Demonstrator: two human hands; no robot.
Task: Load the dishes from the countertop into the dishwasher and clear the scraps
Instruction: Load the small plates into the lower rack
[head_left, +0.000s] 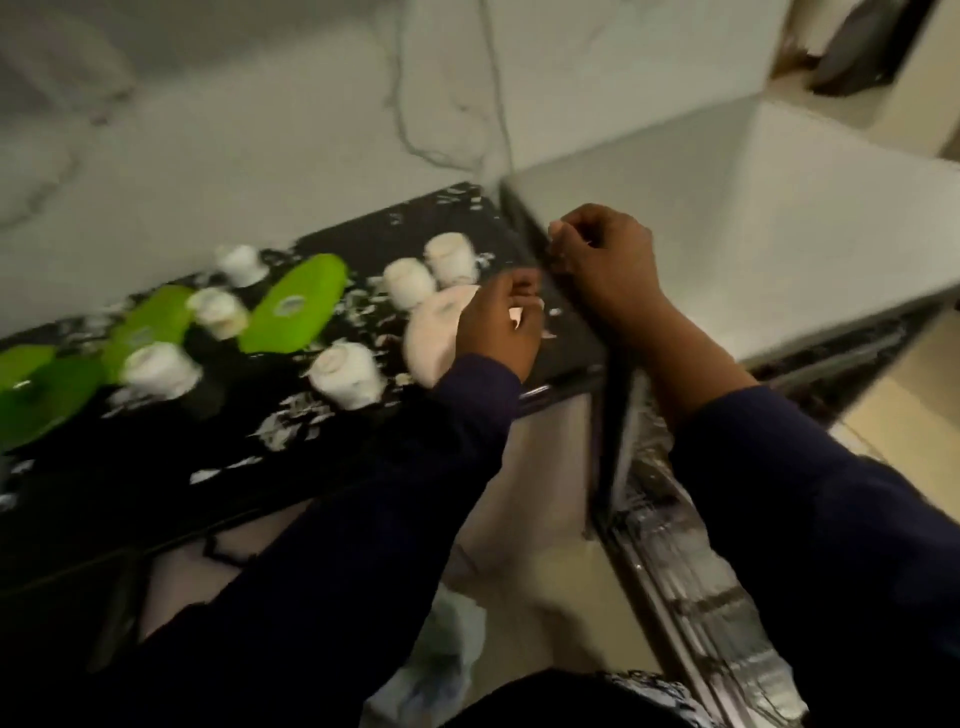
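The view is blurred. On the black countertop (363, 244) stand several upturned white cups (345, 374) among green plates (296, 304) and scattered white scraps (288, 421). A pale plate (434, 332) lies near the counter's right end. My left hand (501, 325) hovers over that plate's right side, fingers curled round a white scrap. My right hand (605, 260) is at the counter's right edge, its fingers curled, and it pinches what looks like a small white bit. The dishwasher rack (691, 561) shows below my right arm.
A white appliance top (753, 218) adjoins the counter on the right. A marble-look wall (260, 114) rises behind the counter. A beige floor (545, 571) and a pale bag-like shape (447, 654) lie below the counter's edge.
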